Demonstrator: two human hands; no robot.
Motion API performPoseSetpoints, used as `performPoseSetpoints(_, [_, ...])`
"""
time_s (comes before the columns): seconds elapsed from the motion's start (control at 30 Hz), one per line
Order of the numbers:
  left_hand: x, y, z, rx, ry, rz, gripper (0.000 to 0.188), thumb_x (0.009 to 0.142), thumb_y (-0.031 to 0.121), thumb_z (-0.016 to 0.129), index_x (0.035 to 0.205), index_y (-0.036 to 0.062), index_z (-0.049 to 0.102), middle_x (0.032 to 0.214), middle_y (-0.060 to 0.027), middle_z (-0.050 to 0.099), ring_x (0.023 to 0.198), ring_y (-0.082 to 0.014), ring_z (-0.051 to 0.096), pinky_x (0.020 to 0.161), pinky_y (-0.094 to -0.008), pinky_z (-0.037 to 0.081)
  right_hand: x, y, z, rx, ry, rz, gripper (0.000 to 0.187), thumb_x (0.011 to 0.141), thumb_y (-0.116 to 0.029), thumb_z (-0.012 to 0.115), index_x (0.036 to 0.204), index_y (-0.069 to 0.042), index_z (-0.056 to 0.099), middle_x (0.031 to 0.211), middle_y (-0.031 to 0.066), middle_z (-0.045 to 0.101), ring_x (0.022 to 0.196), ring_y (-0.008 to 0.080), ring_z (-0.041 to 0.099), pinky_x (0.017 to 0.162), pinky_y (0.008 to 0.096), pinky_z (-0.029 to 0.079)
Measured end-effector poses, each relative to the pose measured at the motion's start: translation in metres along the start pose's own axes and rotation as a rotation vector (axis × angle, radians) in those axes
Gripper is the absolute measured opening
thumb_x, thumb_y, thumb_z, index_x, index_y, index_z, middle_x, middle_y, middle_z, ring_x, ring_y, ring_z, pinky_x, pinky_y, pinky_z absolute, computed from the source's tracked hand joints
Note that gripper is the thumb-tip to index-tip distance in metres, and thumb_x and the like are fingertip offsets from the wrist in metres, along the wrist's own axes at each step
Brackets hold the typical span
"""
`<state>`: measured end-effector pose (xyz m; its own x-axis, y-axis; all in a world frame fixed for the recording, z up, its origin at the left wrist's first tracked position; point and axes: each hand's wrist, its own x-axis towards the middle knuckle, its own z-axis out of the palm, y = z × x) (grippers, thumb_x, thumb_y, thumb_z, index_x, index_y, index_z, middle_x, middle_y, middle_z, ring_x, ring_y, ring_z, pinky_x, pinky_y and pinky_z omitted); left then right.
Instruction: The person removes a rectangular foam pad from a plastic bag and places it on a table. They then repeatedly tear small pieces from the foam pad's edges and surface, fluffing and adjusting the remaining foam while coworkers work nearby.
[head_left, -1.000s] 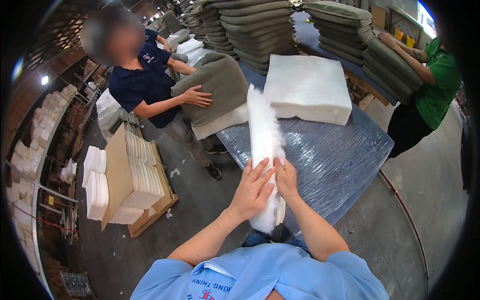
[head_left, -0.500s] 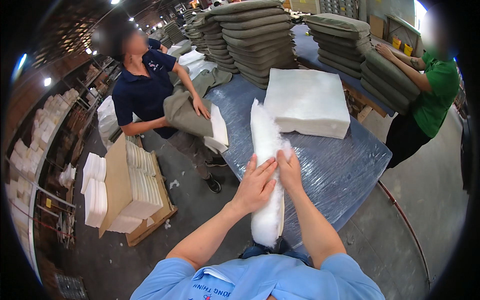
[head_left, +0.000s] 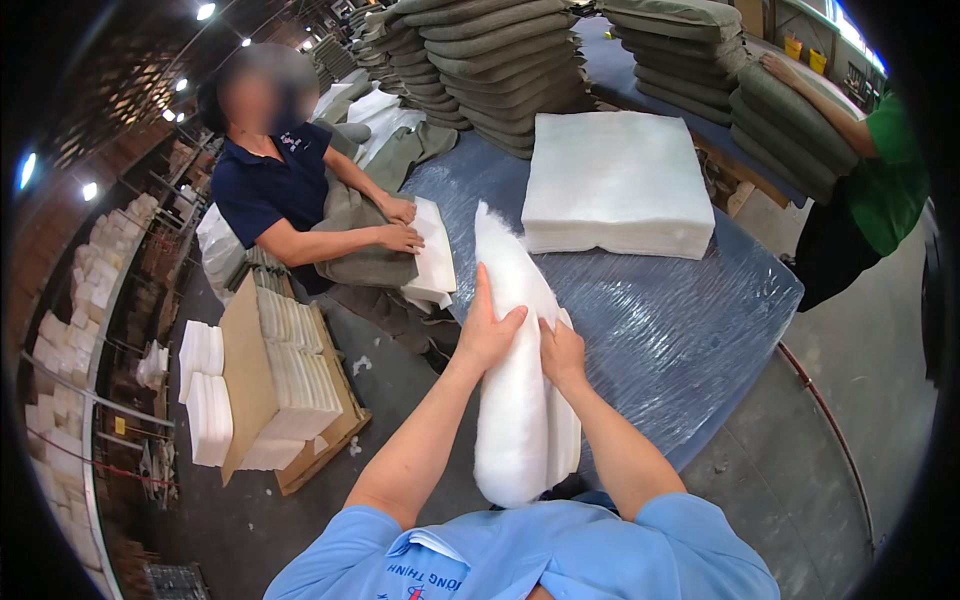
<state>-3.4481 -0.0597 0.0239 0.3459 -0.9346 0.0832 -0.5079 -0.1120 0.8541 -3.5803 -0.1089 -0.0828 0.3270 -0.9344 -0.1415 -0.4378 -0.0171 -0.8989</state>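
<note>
A long piece of white fluffy batting (head_left: 513, 410) stands on edge before my body, its pointed far end over the table. It lies against a paler cushion pad (head_left: 566, 425) on its right side. My left hand (head_left: 487, 330) is wrapped round the left face, fingers stretched forward and thumb over the top. My right hand (head_left: 562, 352) grips the right side, with fingers curled and thumb up against the batting. Farther along the table rests a thick stack of white batting sheets (head_left: 618, 180), close to the pad's far end.
Blue plastic film covers the table (head_left: 670, 350). At left a co-worker in navy handles a grey-green cover (head_left: 365, 255) around a white pad (head_left: 432, 255). Stacked grey-green cushions (head_left: 500, 70) stand behind. Another person in green stands right. White pads (head_left: 300, 370) sit on a pallet at lower left.
Both my hands have shifted from pressing on top of the batting to gripping its two sides. The batting has tilted and shows a wider face. The co-worker's hands moved onto the white pad's edge.
</note>
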Motion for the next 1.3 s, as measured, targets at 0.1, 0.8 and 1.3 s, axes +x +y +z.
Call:
performPoseSetpoints(0.1, [0.019,0.022,0.008,0.212,-0.074,0.017,0.102,0.091,0.023,0.069,0.166,0.0045,0.002,0.164,-0.0350,0.021,0.152,-0.0445,0.030,0.122,-0.0428,0.031,0.016,0.033,-0.010,-0.012,0.234,-0.061,0.045,0.104,-0.040,0.057,0.107,0.003,0.068,0.097,0.0291,0.071,0.091,0.0455,0.069,0.082,0.0458,0.053])
performPoseSetpoints(0.8, [0.075,-0.019,-0.018,0.146,-0.074,0.025,0.092,0.095,0.021,0.070,0.166,0.0028,0.014,0.168,-0.0239,0.023,0.157,-0.0318,0.022,0.125,-0.0369,0.022,0.050,-0.040,0.011,0.151,0.026,-0.155,0.033,0.102,-0.029,0.059,0.090,0.001,0.057,0.083,0.0287,0.067,0.083,0.0464,0.066,0.074,0.0543,0.048])
performPoseSetpoints(1.3, [0.091,0.007,-0.007,0.530,-0.205,-0.124,0.092,0.087,0.024,0.065,0.167,0.0246,0.020,0.169,-0.0325,-0.004,0.158,-0.0478,0.008,0.125,-0.0445,0.024,0.094,-0.058,-0.008,0.371,-0.069,-0.158,0.042,0.102,-0.041,0.060,0.100,0.002,0.060,0.091,0.0251,0.068,0.087,0.0408,0.066,0.079,0.0482,0.048])
